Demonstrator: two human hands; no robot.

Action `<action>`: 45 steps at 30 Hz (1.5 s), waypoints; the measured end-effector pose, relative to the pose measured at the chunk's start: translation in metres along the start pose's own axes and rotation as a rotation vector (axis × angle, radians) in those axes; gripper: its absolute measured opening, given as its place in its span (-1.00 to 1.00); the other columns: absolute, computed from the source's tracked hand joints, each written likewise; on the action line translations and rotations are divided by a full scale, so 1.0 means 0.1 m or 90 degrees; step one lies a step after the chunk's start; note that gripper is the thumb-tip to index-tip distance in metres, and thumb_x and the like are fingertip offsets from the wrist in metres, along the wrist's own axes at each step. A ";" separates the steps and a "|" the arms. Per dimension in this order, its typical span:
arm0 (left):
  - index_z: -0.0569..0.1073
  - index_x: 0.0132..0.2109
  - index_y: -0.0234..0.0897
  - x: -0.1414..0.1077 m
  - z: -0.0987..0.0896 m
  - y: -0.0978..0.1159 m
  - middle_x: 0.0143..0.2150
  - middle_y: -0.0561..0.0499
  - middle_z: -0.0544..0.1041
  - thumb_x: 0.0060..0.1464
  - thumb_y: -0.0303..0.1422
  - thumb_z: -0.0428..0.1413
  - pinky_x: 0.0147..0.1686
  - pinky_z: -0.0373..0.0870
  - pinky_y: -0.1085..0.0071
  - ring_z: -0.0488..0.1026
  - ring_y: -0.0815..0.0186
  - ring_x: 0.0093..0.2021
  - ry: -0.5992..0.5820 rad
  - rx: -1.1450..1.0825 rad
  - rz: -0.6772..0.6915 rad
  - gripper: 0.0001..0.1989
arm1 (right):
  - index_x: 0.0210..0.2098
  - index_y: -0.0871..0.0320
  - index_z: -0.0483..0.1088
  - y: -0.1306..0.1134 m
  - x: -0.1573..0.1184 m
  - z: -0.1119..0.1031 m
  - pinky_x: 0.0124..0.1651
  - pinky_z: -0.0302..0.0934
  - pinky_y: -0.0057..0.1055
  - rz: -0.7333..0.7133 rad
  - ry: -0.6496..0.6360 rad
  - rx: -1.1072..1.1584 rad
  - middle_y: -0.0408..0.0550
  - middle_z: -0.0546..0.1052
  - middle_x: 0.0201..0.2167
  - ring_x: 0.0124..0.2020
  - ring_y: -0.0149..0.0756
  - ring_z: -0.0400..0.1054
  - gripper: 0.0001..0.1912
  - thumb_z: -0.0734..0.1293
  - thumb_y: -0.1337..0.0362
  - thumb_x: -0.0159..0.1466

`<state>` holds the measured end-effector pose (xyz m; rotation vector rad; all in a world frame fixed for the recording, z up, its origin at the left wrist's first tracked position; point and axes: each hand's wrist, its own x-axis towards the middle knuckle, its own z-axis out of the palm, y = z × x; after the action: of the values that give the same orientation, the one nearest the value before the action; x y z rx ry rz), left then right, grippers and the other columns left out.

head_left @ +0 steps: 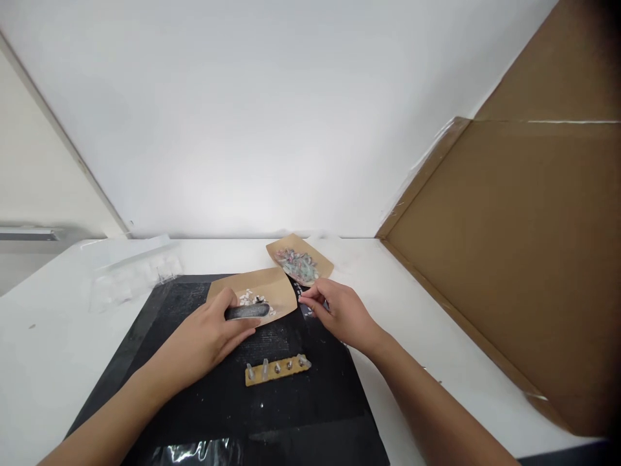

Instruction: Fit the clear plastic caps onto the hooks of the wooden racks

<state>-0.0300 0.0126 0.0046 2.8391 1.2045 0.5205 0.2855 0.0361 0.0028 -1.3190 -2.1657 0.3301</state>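
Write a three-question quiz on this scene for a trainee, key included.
1. Which hand grips the dark bar?
2. True or false: the yellow strip lies on the black mat.
3. Fill in one word: the paper tray with white chips is ___ to the person than the rear paper tray with mixed coloured pieces.

Key: 1. The left hand. 2. True. 3. Nearer.

From my right hand (339, 312), I could slide toward 7 o'clock across bare black mat (330, 401) up to the yellow strip (284, 373); the nearer tray (284, 294) and my left hand (213, 330) block 9, the farther tray (323, 263) 11, the cardboard wall (514, 259) 3
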 end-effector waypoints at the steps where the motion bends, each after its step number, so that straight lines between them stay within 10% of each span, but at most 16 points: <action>1: 0.54 0.17 0.04 -0.01 0.00 -0.01 -0.06 -0.04 0.30 0.46 -0.22 -0.03 -0.22 0.43 0.37 0.39 0.31 -0.28 0.015 -0.001 0.003 -0.70 | -0.28 0.07 0.45 0.00 0.00 0.01 -0.27 0.24 -0.36 -0.003 -0.003 -0.005 -0.14 0.61 -0.32 -0.31 -0.26 0.48 -0.82 0.35 0.16 0.45; 9: 0.31 0.26 -0.06 -0.02 0.04 -0.05 -0.06 -0.03 0.38 0.42 -0.42 -0.06 -0.28 0.46 0.44 0.41 0.36 -0.30 0.190 -0.098 -0.009 -0.66 | -0.26 0.07 0.45 0.02 -0.02 0.04 -0.26 0.22 -0.38 -0.027 -0.001 -0.002 -0.12 0.60 -0.29 -0.30 -0.27 0.46 -0.82 0.36 0.16 0.45; 20: 0.34 0.24 -0.25 0.05 0.02 -0.08 0.09 -0.17 0.52 0.48 -0.32 -0.08 -0.08 0.58 0.18 0.57 0.08 0.03 0.141 0.000 -0.069 -0.70 | -0.21 0.04 0.46 -0.11 -0.05 0.16 -0.21 0.30 -0.33 -0.082 0.078 0.058 -0.09 0.60 -0.30 -0.26 -0.25 0.50 -0.78 0.28 0.10 0.51; 37: 0.42 0.35 -0.13 -0.01 0.06 0.19 0.15 -0.06 0.62 0.45 -0.38 0.05 0.13 0.57 0.31 0.61 0.23 0.09 0.226 -0.113 -0.017 -0.60 | -0.24 0.01 0.46 -0.44 -0.13 0.32 -0.16 0.38 -0.21 -0.135 0.265 0.122 -0.09 0.61 -0.42 -0.33 -0.20 0.52 -0.90 0.36 0.21 0.43; 45: 0.47 0.29 -0.14 0.01 0.08 0.19 0.08 -0.06 0.63 0.43 -0.39 0.07 0.07 0.57 0.33 0.61 0.24 0.04 0.247 -0.113 -0.041 -0.64 | -0.17 0.02 0.34 -0.23 -0.16 0.20 -0.28 0.36 -0.36 -0.122 -0.032 0.180 -0.15 0.63 -0.39 -0.38 -0.29 0.56 -0.87 0.23 0.16 0.51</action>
<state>-0.0135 0.0011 -0.0003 2.6139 1.2169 1.1516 0.2623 0.0129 -0.0073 -0.9491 -2.1710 0.5732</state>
